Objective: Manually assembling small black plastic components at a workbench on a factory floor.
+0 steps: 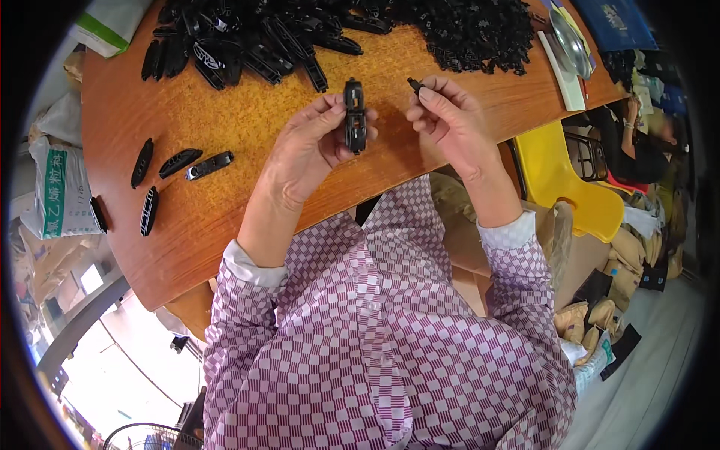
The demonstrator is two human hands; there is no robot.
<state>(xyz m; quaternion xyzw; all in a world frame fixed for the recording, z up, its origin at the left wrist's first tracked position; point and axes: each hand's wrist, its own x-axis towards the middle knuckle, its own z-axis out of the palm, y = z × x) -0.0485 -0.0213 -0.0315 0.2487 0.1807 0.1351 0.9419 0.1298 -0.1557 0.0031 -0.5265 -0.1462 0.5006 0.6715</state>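
My left hand (319,139) is closed on a long black plastic part (355,116), held upright above the table's near edge. That part has rounded ends and openings along its middle. To the right, my right hand (454,124) pinches a small black plastic piece (414,85) between thumb and forefinger, apart from the long part. At the back of the wooden table (247,150) lies a heap of long black parts (262,45). Beside it on the right is a pile of small black pieces (480,34). Several long black parts (180,162) lie separately at the left.
A shiny metal dish (570,45) and a white strip (561,71) lie at the table's right end. A yellow chair (559,169) stands right of the table. A white-and-green sack (64,187) leans at the left edge. Another person (645,150) sits at the far right.
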